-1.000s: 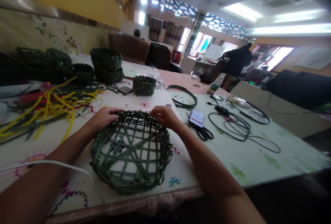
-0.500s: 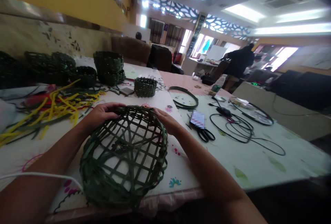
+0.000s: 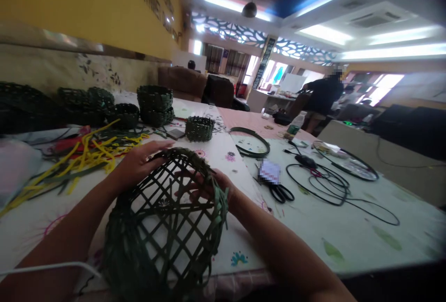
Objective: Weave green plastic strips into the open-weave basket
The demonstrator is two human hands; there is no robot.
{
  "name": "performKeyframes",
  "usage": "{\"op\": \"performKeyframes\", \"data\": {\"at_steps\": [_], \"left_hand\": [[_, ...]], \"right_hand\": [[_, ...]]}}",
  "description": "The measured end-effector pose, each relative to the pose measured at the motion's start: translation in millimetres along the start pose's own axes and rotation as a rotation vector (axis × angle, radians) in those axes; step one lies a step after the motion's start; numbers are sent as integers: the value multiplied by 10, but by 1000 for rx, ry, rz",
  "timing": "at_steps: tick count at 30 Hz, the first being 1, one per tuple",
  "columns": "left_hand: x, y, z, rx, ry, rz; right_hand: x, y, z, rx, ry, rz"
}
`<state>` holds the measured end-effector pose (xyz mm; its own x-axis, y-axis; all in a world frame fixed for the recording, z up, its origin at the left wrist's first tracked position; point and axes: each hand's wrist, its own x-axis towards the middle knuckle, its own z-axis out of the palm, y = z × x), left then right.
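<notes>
A dark green woven basket with a wide open lattice leans at the table's near edge, its far rim raised. My left hand grips the far left part of that rim, with the fingers stretched over the strips. On the far right side, my right hand clasps the basket wall; its fingers show through the lattice and are partly hidden by strips. Loose strip ends stick out beside the right wrist.
Yellow and green strips lie at left, before several small green baskets. To the right are black-handled scissors, a coiled green strip, a looped black cable and a bottle. A person stands farther off.
My right hand has shifted down the far right side, and its fingers now show through the lattice. The basket's far rim looks more pointed, and the view has tilted up slightly.
</notes>
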<state>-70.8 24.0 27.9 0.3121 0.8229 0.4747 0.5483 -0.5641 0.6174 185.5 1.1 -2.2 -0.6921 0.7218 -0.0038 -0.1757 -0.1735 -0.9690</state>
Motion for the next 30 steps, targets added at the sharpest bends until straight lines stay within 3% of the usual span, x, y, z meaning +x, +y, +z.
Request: {"op": "performKeyframes", "data": {"at_steps": [3, 6, 9, 12, 15, 17, 21, 26, 30], "left_hand": [[-30, 120, -67, 56, 203, -27], [-43, 186, -110, 106, 456, -181], [-22, 147, -78, 106, 558, -353], [-4, 99, 86, 60, 424, -370], [-40, 145, 348, -55, 185, -158], [-86, 215, 515, -82, 106, -8], [-169, 338, 696, -24, 139, 55], [-223, 345, 703, 12, 115, 127], [-176, 230, 590, 221, 205, 264]], "right_hand": [[-31, -85, -124, 3, 170, -67], [-60, -182, -344, -7, 397, -239], [-60, -241, -548, -31, 626, -441], [-1, -205, -630, -51, 806, -617], [87, -85, -566, -85, 895, -684], [129, 6, -467, -97, 917, -690], [139, 129, -242, -154, 871, -737], [109, 179, -59, -239, 799, -737], [67, 228, -100, -230, 779, -570]]}}
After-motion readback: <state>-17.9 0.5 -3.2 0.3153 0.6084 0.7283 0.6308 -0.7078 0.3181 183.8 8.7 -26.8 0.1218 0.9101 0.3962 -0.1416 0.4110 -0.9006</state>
